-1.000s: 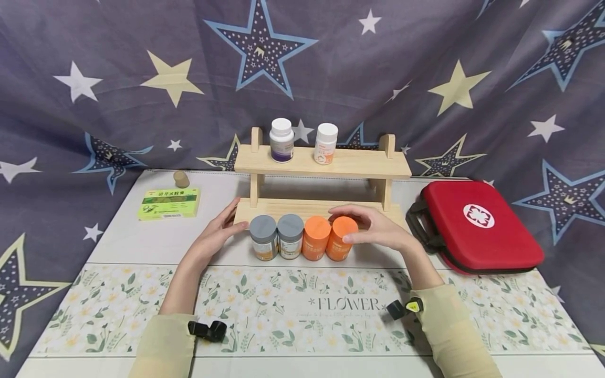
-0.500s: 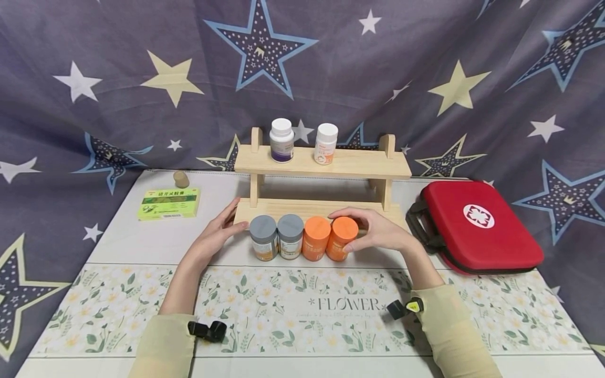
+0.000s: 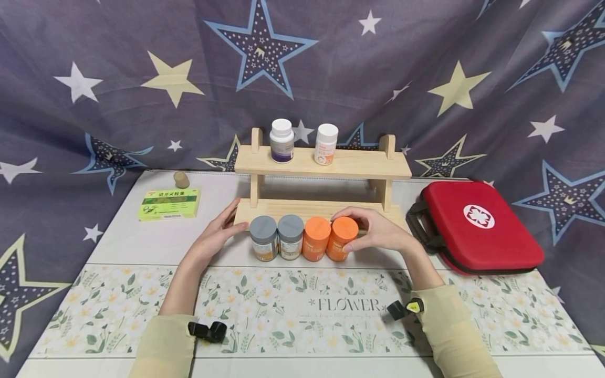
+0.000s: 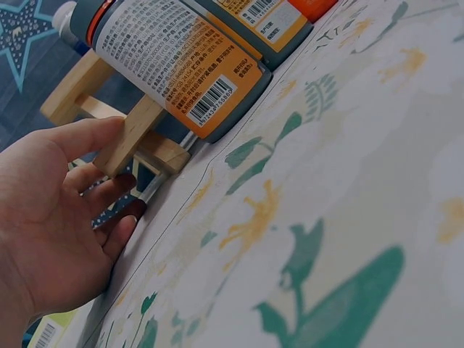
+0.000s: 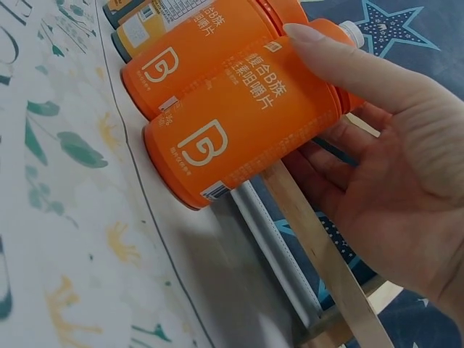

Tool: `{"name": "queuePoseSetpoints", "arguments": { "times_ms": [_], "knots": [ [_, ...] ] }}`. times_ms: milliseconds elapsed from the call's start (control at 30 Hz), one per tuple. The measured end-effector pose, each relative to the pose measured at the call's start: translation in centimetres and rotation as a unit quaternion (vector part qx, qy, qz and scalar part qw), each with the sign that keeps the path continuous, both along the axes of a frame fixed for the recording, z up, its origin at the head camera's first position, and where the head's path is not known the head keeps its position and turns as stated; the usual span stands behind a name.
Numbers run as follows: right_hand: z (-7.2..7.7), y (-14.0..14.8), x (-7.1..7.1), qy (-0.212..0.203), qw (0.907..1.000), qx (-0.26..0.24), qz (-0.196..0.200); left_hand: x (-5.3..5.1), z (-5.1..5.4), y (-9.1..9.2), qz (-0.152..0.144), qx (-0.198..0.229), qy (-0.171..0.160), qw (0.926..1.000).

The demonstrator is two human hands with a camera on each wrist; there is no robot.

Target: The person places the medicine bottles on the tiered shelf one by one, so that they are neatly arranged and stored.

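Head view, front row: two grey jars, a middle orange jar and an end orange jar are standing upright, close side by side, on the table before the shelf, seemingly to be making one straight line.
Head view, hands: the left hand is resting at the shelf's left end while the right hand is holding the end orange jar, so they are framing the row from both sides.
Head view, upper board: a purple bottle and a white bottle are standing well apart, behind the hands' work.
Head view, sides: a green box and a red case are lying beyond the arms, probably so nothing is crowding the middle.
Left wrist view, grip: the thumb is touching the lower board and the half-curled fingers are bending round its end, likely for steadying; how hard, I'm not able to tell in this dimness.
Right wrist view, grip: the thumb is lying across the front near the cap and the fingers are curving behind, presumably because the neighbouring jar is blocking the other flank.
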State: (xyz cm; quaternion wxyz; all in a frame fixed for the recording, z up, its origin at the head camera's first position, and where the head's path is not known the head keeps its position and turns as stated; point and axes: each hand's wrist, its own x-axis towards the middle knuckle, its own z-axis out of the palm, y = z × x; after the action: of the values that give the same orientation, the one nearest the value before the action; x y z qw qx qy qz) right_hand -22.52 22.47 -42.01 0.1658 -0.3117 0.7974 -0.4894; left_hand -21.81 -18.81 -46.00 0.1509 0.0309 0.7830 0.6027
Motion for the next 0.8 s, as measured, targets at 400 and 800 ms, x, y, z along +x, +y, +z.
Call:
{"name": "queuePoseSetpoints", "arguments": {
  "times_ms": [400,800],
  "knots": [
    [0.14,-0.03,0.27,-0.007,0.9993,-0.020,-0.031,0.00,-0.10,-0.06,0.000,0.001,-0.001,1.0000],
    [0.26,0.05,0.36,-0.008,0.9966,-0.052,-0.064,0.01,-0.09,-0.02,0.002,0.003,-0.002,1.0000]
  ]
}}
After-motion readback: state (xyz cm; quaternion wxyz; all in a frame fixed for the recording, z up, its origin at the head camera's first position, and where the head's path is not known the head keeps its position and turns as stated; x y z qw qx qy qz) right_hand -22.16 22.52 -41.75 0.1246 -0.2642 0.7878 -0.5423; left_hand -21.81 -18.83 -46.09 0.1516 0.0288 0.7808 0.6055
